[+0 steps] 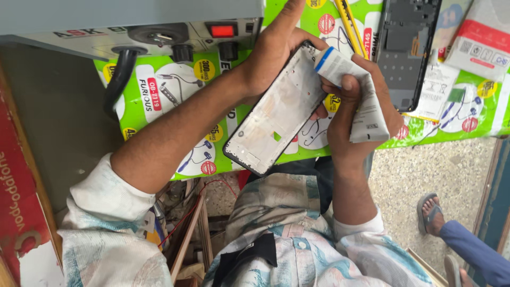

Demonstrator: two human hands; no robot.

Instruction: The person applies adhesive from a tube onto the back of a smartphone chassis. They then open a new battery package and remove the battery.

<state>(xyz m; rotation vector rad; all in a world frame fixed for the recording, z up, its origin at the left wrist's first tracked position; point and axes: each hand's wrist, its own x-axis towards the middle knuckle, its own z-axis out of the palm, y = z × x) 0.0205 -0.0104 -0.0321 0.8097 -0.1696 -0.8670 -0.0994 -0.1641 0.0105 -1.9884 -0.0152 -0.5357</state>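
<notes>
At the centre of the frame, your left hand (273, 50) grips the top edge of a phone frame (276, 114) that slants toward the lower left, index finger pointing up. Just right of it, your right hand (358, 114) is closed around a white glue tube (353, 87), its blue-ringed tip touching the frame's upper corner. Behind them lies a green printed mat (170, 90); at upper right, a dark phone back panel (406, 48).
</notes>
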